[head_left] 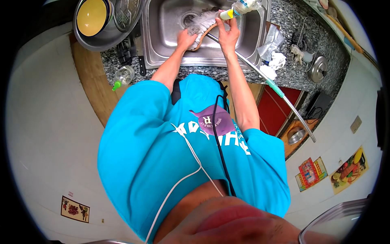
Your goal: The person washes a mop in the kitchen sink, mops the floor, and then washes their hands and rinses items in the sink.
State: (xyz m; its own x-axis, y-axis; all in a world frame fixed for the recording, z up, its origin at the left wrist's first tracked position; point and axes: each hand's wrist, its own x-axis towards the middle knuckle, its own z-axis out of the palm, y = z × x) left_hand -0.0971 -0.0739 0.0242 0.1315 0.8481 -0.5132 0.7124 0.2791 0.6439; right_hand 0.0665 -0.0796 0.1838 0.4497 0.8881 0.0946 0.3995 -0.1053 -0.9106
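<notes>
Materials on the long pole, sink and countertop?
Pole: metal tube, polished, maybe steel or aluminium; bright streaks run along it. Its teal sleeve looks like plastic: solid, even colour.
Sink: most likely stainless steel, satin finish; silver-grey with soft reflections.
Countertop: looks like granite, fairly smooth, though a printed imitation is possible; dark and pale speckle.

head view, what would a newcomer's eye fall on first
The turquoise shirt fills the middle. Above it, the left hand holds a fuzzy gray pad over the steel sink, and a long metal pole slants toward the lower right. A yellow bowl sits at upper left.
</notes>
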